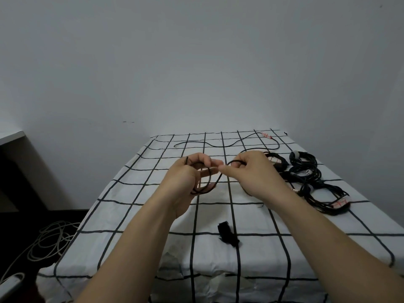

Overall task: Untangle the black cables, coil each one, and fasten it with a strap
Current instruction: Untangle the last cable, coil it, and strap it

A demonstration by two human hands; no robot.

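Coiling in progress. Beyond the strap (pixel 228 237), above the checked cloth (pixel 131 204), the left hand (pixel 188 171) curls round several loops of a thin black cable (pixel 205 186), while the right hand (pixel 249 171) pinches the next span between thumb and fingertips, close to the left hand. The uncoiled tail (pixel 218 145) lies far beyond the strap; the finished bundles (pixel 306 173) lie beyond it to the right. Likely risks: the loops may spring open or twist if either grip slackens; the tail, as it is drawn in, may snag the bundles; reaching back for the strap one-handed may let the coil unwind.
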